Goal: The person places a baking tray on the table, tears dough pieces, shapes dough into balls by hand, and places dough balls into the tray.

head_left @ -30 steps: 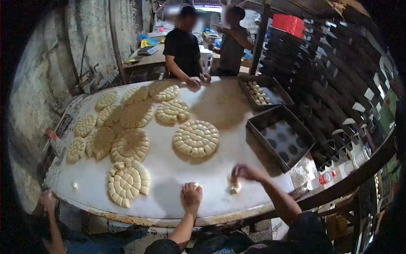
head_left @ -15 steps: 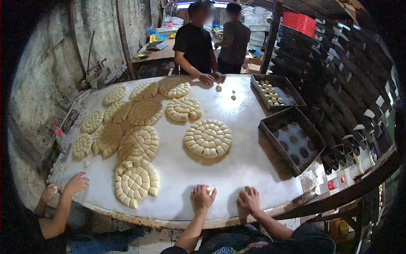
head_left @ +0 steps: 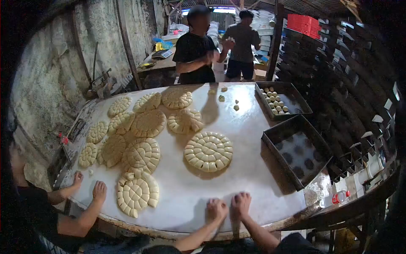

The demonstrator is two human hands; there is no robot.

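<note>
Noting scored dough round (head_left: 208, 151) lying flat mid-tabletop (head_left: 256, 180), near-circular, so pointing no particular way and showing no clear long axis, presumably sitting apart from clustered dough rounds (head_left: 148, 122) to keep its cut edges free. Finding left hand (head_left: 217, 209) and right hand (head_left: 241, 204) resting side by side near the front edge, fingers tucked inward, possibly for cupping something small; being unable to tell of anything gripped. Observing dough balls (head_left: 272, 100) sitting grouped in far baking tray (head_left: 298, 115).

dough rounds (head_left: 208, 151): smooth, faintly glossy | tabletop (head_left: 249, 144): smooth, glossy | nearer tray (head_left: 315, 172): matt metal | wall (head_left: 46, 97): rough
</note>
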